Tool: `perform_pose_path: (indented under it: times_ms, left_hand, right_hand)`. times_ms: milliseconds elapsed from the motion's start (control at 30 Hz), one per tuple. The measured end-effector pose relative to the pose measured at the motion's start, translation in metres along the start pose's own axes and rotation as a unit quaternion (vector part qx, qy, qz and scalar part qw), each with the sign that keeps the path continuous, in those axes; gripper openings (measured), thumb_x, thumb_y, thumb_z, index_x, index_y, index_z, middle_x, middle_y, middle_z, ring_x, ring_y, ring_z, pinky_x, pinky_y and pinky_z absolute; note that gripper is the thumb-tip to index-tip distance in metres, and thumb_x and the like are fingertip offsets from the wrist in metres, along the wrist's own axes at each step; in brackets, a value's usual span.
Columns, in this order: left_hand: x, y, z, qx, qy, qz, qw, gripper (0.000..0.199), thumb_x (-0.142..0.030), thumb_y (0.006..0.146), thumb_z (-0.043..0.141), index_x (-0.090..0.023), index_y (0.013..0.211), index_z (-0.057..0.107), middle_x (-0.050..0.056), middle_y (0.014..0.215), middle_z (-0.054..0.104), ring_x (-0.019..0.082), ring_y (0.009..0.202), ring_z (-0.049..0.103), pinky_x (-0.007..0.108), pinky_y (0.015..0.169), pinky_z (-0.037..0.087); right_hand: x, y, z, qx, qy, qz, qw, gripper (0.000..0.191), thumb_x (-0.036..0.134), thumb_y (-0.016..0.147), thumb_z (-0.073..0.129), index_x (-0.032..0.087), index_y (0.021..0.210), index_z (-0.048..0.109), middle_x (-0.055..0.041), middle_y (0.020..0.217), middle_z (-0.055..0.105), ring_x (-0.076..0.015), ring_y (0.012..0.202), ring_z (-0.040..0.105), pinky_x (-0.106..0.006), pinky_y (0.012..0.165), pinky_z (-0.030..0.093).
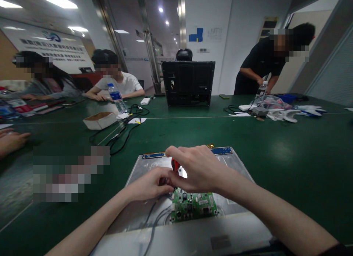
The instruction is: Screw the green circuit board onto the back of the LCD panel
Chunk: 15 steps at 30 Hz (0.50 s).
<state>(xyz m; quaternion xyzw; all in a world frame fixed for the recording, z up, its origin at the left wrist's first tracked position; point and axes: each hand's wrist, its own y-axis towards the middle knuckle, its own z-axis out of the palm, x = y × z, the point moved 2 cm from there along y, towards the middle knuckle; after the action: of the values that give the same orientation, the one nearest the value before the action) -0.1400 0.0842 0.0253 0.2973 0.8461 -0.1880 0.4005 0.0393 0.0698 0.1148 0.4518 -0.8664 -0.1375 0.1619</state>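
Observation:
My right hand (pixel 197 168) is wrapped around the red-and-black handle of a screwdriver (pixel 174 165), held above the top left corner of a green circuit board (pixel 194 205). The screwdriver's lower end is hidden by my fingers. My left hand (pixel 153 182) is closed beside it, thumb and fingers drawn together near that same corner. Whatever lies between them does not show. The board sits on the silvery back of a flat display panel (pixel 132 215). Grey cables (pixel 154 226) run from the board's left side. A blue circuit strip (pixel 224 151) lines the panel's far edge.
A black monitor housing (pixel 189 83) stands across the green table (pixel 289 149). To the left are an open white box (pixel 100 120), a water bottle (pixel 117 98) and black cables (pixel 125 136). Gloves and plastic bags (pixel 275 107) lie far right. Several people are around the table.

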Motion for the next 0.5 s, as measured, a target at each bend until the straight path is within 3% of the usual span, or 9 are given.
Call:
perform_pose_path:
  times_ms: [67,167,300,500]
  left_hand:
    - [0.0001,-0.0002,-0.0007,0.001,-0.002,-0.004,1.0,0.006,-0.02,0.075,0.061,-0.015,0.077,0.065,0.0,0.076,0.062,0.015,0.068,0.053,0.023,0.061,0.043]
    - [0.0,-0.0003,-0.0012,0.01,-0.008,-0.005,1.0,0.009,-0.02,0.076,0.061,-0.016,0.081,0.067,0.001,0.079,0.064,0.016,0.071,0.056,0.024,0.064,0.045]
    - [-0.0029,0.0007,-0.0013,0.012,-0.007,0.019,1.0,0.005,-0.016,0.073,0.061,-0.015,0.07,0.065,0.002,0.08,0.065,0.018,0.076,0.057,0.025,0.067,0.044]
    - [0.0014,-0.001,0.0008,0.005,-0.025,-0.026,0.999,0.009,-0.022,0.076,0.06,-0.016,0.08,0.066,0.001,0.076,0.065,0.016,0.07,0.057,0.025,0.062,0.042]
  right_hand:
    - [-0.001,0.0,0.0014,0.002,-0.006,0.005,1.0,0.022,0.039,0.09,0.047,0.02,0.102,0.049,-0.0016,0.081,0.069,-0.0135,0.058,0.055,-0.027,0.049,0.019]
    - [-0.0016,0.0001,0.0021,-0.003,-0.013,0.009,1.0,0.019,0.033,0.09,0.046,0.02,0.102,0.049,-0.001,0.08,0.07,-0.0131,0.058,0.055,-0.028,0.049,0.018]
    - [0.0,0.0001,-0.0004,-0.003,-0.002,0.002,1.0,0.023,0.028,0.083,0.048,0.018,0.105,0.048,-0.0022,0.085,0.069,-0.0132,0.059,0.055,-0.027,0.049,0.02]
    - [-0.0017,-0.0008,0.0,-0.001,-0.016,0.01,1.0,0.024,0.042,0.092,0.047,0.021,0.101,0.05,-0.0002,0.079,0.07,-0.0131,0.057,0.055,-0.028,0.049,0.018]
